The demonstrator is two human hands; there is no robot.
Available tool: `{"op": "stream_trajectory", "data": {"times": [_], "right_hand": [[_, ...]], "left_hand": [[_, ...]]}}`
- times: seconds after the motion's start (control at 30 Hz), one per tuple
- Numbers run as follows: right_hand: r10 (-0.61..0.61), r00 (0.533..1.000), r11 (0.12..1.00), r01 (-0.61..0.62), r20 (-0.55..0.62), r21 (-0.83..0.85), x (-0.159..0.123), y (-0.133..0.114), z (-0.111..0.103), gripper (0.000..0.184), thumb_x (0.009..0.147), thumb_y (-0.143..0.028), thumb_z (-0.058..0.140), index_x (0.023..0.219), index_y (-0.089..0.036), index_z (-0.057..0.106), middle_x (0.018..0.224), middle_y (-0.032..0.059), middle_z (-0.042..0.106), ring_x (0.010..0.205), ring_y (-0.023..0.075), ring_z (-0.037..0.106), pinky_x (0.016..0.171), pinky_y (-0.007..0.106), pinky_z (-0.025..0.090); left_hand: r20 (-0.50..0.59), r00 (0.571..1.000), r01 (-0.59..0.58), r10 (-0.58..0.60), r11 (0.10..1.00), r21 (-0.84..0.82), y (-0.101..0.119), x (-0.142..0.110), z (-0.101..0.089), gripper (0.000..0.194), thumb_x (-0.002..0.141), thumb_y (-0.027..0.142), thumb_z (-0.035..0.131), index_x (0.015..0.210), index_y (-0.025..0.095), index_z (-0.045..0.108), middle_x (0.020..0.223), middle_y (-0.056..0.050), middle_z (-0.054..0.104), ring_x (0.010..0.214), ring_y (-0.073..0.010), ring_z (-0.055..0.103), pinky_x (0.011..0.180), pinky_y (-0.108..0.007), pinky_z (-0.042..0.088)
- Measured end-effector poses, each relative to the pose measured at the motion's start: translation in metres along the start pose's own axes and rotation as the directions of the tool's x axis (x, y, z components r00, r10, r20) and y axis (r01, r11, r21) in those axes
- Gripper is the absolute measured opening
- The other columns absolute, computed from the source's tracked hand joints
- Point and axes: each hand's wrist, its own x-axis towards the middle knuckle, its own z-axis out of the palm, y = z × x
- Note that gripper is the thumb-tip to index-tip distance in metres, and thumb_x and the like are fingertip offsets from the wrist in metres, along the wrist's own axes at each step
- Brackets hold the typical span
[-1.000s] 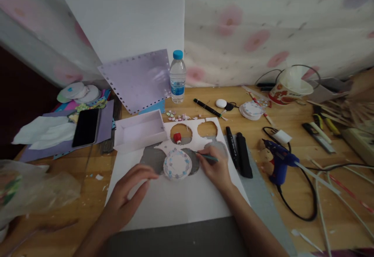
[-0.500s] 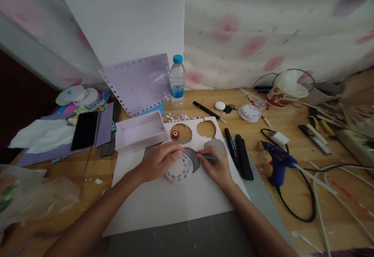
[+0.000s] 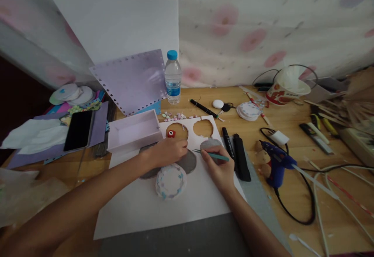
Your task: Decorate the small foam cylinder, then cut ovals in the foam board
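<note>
Wooden table (image 3: pixel 248 130): grey mat (image 3: pixel 175 242) under your white sheet (image 3: pixel 137 214).
Drape (image 3: pixel 248 7): floral, hanging behind.
Left hand (image 3: pixel 171 151): fingers curled together, contents hidden.
Right hand (image 3: pixel 217 167): your fingers pinch teal tweezers (image 3: pixel 219 157).
Decorated disc (image 3: pixel 171 181): on the sheet, near your left hand.

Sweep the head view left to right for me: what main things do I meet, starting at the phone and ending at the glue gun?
Black phone → open white box → round decorated disc → right hand → long black item → blue glue gun
</note>
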Motion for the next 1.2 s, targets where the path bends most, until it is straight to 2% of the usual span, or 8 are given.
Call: {"op": "stream_trajectory", "data": {"times": [0.3, 0.6, 0.67, 0.73, 0.8, 0.93, 1.07, 1.2], "right_hand": [[0.064, 0.997, 0.997, -0.062, -0.038, 0.040, 0.004, 0.003, 0.001, 0.012, 0.078, -0.030, 0.071, 0.078, -0.021, 0.064, 0.073, 0.0005, 0.064, 0.070, 0.0166, 0.060, 0.066, 0.031, 0.047], [0.077, 0.996, 0.994, -0.073, -0.042, 0.082, 0.003, 0.003, 0.000, 0.012, 0.079, -0.031, 0.071, 0.078, -0.022, 0.064, 0.074, 0.0007, 0.064, 0.072, 0.0169, 0.060, 0.068, 0.031, 0.048], [0.083, 0.996, 0.993, -0.079, -0.040, 0.092, 0.004, 0.004, -0.002, 0.012, 0.078, -0.031, 0.072, 0.078, -0.022, 0.064, 0.074, 0.0006, 0.063, 0.072, 0.0168, 0.061, 0.068, 0.031, 0.048], [0.095, 0.995, 0.990, -0.091, -0.032, 0.111, 0.004, 0.004, -0.003, 0.013, 0.077, -0.031, 0.073, 0.078, -0.021, 0.065, 0.074, 0.0007, 0.064, 0.073, 0.0171, 0.061, 0.069, 0.032, 0.049], [0.109, 0.994, 0.984, -0.105, -0.023, 0.142, 0.004, 0.001, -0.004, 0.013, 0.076, -0.031, 0.074, 0.078, -0.021, 0.065, 0.075, 0.0008, 0.064, 0.075, 0.0174, 0.062, 0.070, 0.032, 0.050], [0.133, 0.991, 0.954, -0.126, -0.007, 0.271, -0.008, -0.024, -0.001, 0.012, 0.076, -0.028, 0.074, 0.077, -0.022, 0.064, 0.077, 0.0009, 0.068, 0.076, 0.0176, 0.065, 0.071, 0.031, 0.052], [0.123, 0.989, 0.895, -0.146, 0.082, 0.422, -0.032, -0.067, 0.006, 0.011, 0.077, -0.023, 0.074, 0.079, -0.022, 0.063, 0.078, 0.0011, 0.070, 0.075, 0.0170, 0.068, 0.068, 0.029, 0.054], [0.052, 0.985, 0.868, -0.126, 0.166, 0.480, -0.055, -0.101, 0.011, 0.009, 0.077, -0.020, 0.073, 0.081, -0.022, 0.064, 0.077, 0.0014, 0.070, 0.075, 0.0162, 0.068, 0.067, 0.027, 0.055]], "left_hand": [[-0.018, 1.000, 0.022, -0.022, 0.999, 0.029, 0.003, -0.001, 0.015, 0.026, 0.091, 0.007, 0.043, 0.073, 0.012, 0.062, 0.079, -0.010, 0.060, 0.073, -0.0195, 0.056, 0.064, -0.030, 0.044], [-0.091, 0.977, 0.164, -0.195, 0.947, -0.275, -0.001, 0.000, 0.005, 0.013, 0.087, 0.012, 0.053, 0.083, 0.013, 0.066, 0.079, -0.004, 0.066, 0.072, -0.0125, 0.061, 0.067, -0.022, 0.047], [-0.123, 0.921, 0.274, -0.370, 0.837, -0.473, 0.004, -0.007, -0.005, 0.015, 0.088, 0.017, 0.052, 0.086, 0.013, 0.067, 0.078, -0.003, 0.068, 0.069, -0.0114, 0.061, 0.062, -0.020, 0.047], [-0.091, 0.809, 0.331, -0.581, 0.578, -0.746, 0.012, -0.019, -0.015, 0.017, 0.085, 0.026, 0.057, 0.083, 0.014, 0.069, 0.076, -0.003, 0.068, 0.066, -0.0121, 0.060, 0.058, -0.020, 0.046], [0.006, 0.695, 0.283, -0.719, 0.266, -0.922, 0.023, -0.034, -0.023, 0.015, 0.077, 0.030, 0.065, 0.079, 0.016, 0.071, 0.072, -0.002, 0.068, 0.063, -0.0119, 0.058, 0.056, -0.021, 0.045], [0.145, 0.571, 0.149, -0.808, -0.072, -0.986, 0.050, -0.064, -0.028, 0.010, 0.071, 0.026, 0.069, 0.075, 0.017, 0.072, 0.064, 0.000, 0.064, 0.054, -0.0086, 0.050, 0.053, -0.020, 0.041], [0.148, 0.525, 0.017, -0.838, -0.164, -0.986, 0.078, -0.084, -0.023, 0.005, 0.069, 0.021, 0.069, 0.070, 0.017, 0.072, 0.059, 0.001, 0.060, 0.053, -0.0072, 0.047, 0.050, -0.018, 0.038], [0.056, 0.492, -0.013, -0.869, -0.072, -0.997, 0.105, -0.094, -0.023, 0.007, 0.071, 0.016, 0.068, 0.067, 0.019, 0.072, 0.062, 0.002, 0.061, 0.057, -0.0072, 0.050, 0.053, -0.016, 0.040]]}}
